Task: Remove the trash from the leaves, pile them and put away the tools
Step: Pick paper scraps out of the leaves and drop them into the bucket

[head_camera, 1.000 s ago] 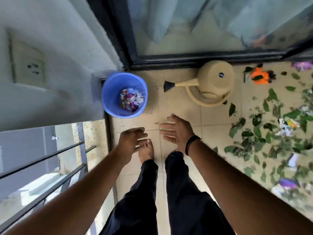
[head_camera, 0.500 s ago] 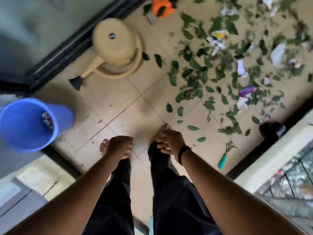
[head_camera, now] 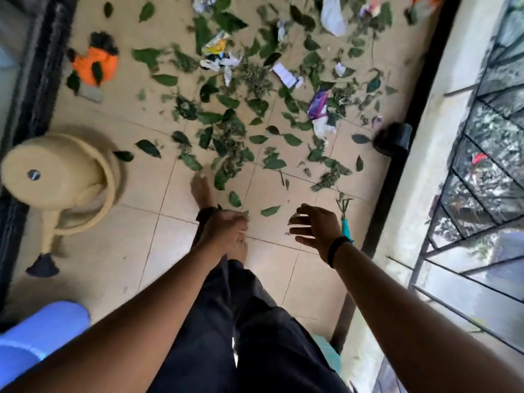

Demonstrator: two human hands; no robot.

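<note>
Both hands hang empty over the tiles, the left hand (head_camera: 226,234) loosely curled and the right hand (head_camera: 314,225) spread, while ahead the leaves (head_camera: 226,137) lie scattered with trash (head_camera: 319,109) that looks light and crumpled, probably best pinched by an edge.

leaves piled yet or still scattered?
Scattered: the leaves lie spread across the floor tiles, with trash mixed in.

Right grip (head_camera: 314,228) newly spread open.
</note>
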